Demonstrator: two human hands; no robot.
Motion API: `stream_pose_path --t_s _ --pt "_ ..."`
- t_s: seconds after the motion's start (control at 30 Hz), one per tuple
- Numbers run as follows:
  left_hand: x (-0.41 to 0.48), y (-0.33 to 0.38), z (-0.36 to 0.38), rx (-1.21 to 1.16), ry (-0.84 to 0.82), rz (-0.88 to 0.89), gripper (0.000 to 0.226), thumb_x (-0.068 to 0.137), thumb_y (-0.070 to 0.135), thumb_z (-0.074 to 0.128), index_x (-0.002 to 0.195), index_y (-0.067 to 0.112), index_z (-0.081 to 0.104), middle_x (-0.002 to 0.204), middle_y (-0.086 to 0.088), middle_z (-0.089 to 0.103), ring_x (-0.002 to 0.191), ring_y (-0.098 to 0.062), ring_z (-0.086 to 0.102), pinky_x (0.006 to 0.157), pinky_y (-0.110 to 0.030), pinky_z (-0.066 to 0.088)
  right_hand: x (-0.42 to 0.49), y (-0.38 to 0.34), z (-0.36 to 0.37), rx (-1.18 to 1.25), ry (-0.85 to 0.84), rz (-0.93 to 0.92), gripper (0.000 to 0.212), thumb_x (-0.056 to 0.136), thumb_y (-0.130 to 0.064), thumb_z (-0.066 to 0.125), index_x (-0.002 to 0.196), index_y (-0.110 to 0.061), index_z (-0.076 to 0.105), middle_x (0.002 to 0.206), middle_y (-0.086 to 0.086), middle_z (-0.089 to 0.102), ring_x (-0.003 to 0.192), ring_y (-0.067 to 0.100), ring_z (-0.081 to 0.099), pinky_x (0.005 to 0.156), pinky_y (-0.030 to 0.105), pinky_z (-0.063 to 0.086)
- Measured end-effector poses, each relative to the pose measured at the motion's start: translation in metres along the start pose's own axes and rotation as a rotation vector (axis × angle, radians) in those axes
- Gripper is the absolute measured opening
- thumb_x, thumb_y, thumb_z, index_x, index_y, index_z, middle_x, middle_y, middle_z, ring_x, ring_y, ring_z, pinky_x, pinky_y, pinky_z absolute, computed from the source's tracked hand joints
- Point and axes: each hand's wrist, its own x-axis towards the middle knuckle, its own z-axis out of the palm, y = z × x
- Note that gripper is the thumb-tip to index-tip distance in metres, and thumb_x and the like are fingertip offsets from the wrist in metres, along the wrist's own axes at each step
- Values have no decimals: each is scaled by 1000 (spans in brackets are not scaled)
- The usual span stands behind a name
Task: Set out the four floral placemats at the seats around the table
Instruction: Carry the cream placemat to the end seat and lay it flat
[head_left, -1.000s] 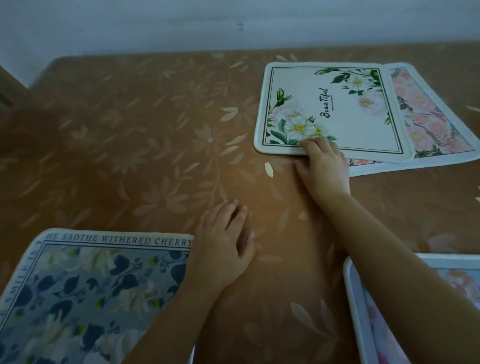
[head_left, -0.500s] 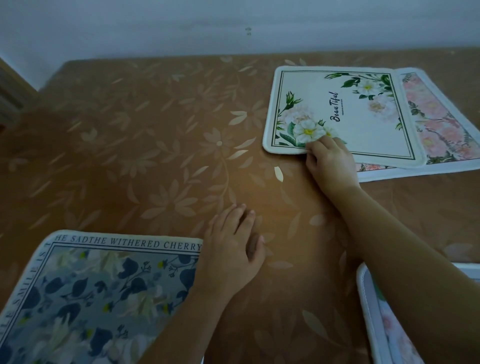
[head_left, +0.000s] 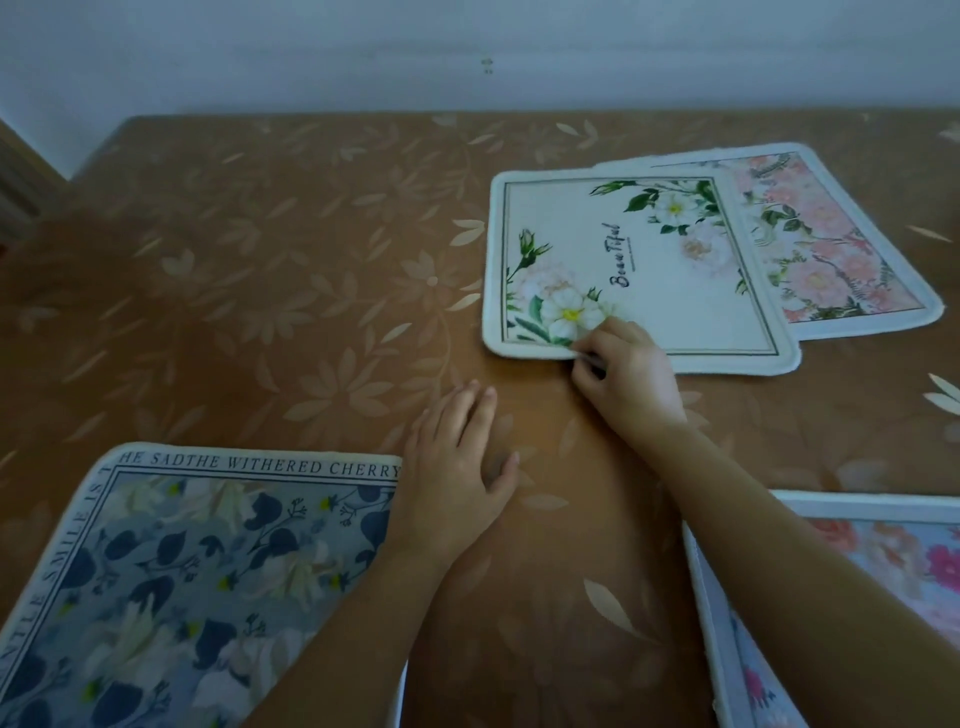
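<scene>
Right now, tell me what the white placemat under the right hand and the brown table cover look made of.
The white placemat is likely soft fabric with a matte printed face; the right hand pinches its thick, rounded border. The table cover is perhaps vinyl or satin cloth: the leaf pattern shows a faint sheen, but I cannot tell which.

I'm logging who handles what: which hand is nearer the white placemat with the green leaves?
Right. The right hand pinches the near edge of the white placemat. The left hand lies flat on the tablecloth, short of it, beside the blue placemat.
</scene>
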Motion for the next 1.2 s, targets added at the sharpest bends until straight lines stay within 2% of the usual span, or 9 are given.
stream_pose_path --t_s 0.17,0.27,0.37,0.5,0.63,0.8,0.9,1.07,1.2 --pt "-1 7 -12 -40 21 -18 63 76 17 69 131 3 41 134 -19 47 122 -35 44 98 -50 36 -43 -29 -16 40 -99 -25 11 67 8 69 76 2 67 75 17 63 72 35 58 57 41 51" --pt "-12 10 -24 -82 82 16 41 77 8 68 116 2 56 122 -20 56 115 -34 50 96 -55 40 -64 -48 -27 63 -137 -36 13 65 9 71 74 1 68 73 16 64 71 34 61 56 41 54" --pt "-30 14 -37 -104 131 158 20 82 9 58 99 0 63 105 -17 62 104 -25 52 89 -44 42 -82 -71 -36 92 -154 -58 12 65 9 71 74 1 68 73 16 65 71 34 62 57 41 55" --pt "-59 17 -62 -139 105 216 19 84 13 51 91 1 65 89 -13 63 91 -20 49 79 -35 42 -109 -106 -45 122 -170 -100 11 68 7 71 76 0 68 74 15 64 71 32 61 58 35 52" --pt "-97 10 -87 -217 64 165 8 78 3 64 85 1 67 79 -13 61 80 -17 51 69 -30 44 -145 -137 -48 130 -178 -80 10 71 4 71 78 -3 67 78 12 64 74 29 60 61 28 43" --pt "-158 -5 -117 -341 9 56 13 72 -8 70 83 -2 68 77 -16 60 68 -21 55 61 -30 49 -199 -171 -53 126 -220 -46 15 70 4 73 81 -5 68 80 10 64 75 30 60 63 31 46" --pt "-194 -20 -140 -385 23 -25 15 70 -11 71 83 -3 69 78 -16 60 71 -19 57 62 -30 51 -229 -193 -56 105 -231 -27 18 67 7 74 80 -5 68 78 10 63 73 30 60 60 27 43" --pt "-257 -52 -189 -369 24 -116 13 70 -9 71 81 -2 69 79 -14 59 71 -21 56 65 -30 50 -273 -246 -56 69 -244 -12 18 66 7 76 79 -3 68 77 12 63 72 32 61 56 33 52" --pt "-306 -85 -227 -364 53 -195 10 74 -6 69 83 0 70 82 -8 57 75 -18 55 69 -13 40 -303 -295 -47 50 -238 -4 16 67 8 74 78 -3 69 77 12 64 72 31 61 58 31 49"
